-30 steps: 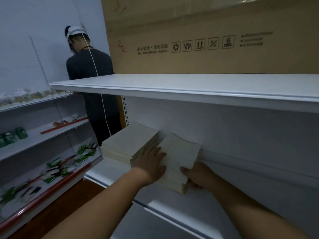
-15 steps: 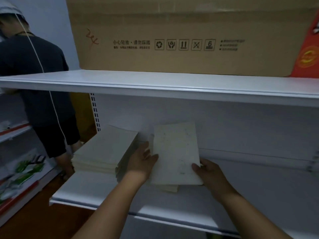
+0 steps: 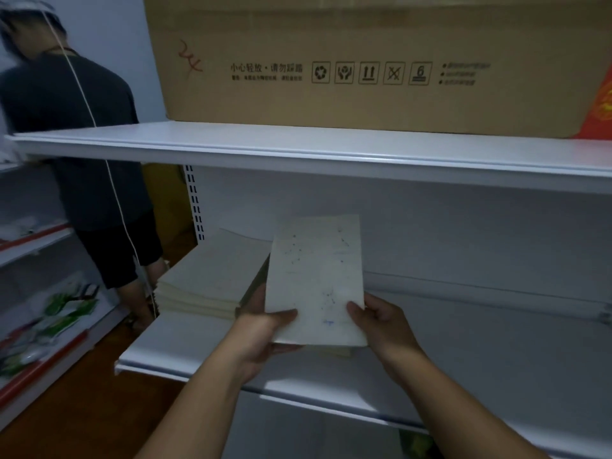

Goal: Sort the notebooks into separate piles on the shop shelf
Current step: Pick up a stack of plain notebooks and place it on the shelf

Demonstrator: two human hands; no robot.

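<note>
A: Status on the sort?

B: Early, we'd say. We have one thin, cream-coloured notebook with faint ink specks on its cover (image 3: 314,279) lifted clear of the white metal shop shelf (image 3: 463,352). Left hand (image 3: 265,329) pinches its lower left corner, thumb on top. Right hand (image 3: 377,321) pinches the lower right edge the same way. Cover is tilted up toward us.

A: Piles?

B: One proper pile: a squared-up stack of plain cream notebooks (image 3: 205,283) at the left end of the shelf, just beside the one we hold. Directly under the held notebook we see the edge of more cream paper (image 3: 334,351) lying on the shelf; can't tell how many, it's mostly hidden.

A: So what's left?

B: Our read: set this one down as, or onto, a second pile. The shelf to the right of our hands looks free for it. Whether the left stack needs going through too, we can't judge.

A: Anything in the way?

B: A brown cardboard box with printed handling symbols (image 3: 364,61) sits on the shelf above, and another person in a dark shirt (image 3: 73,144) stands to the left. Neither blocks us.
</note>
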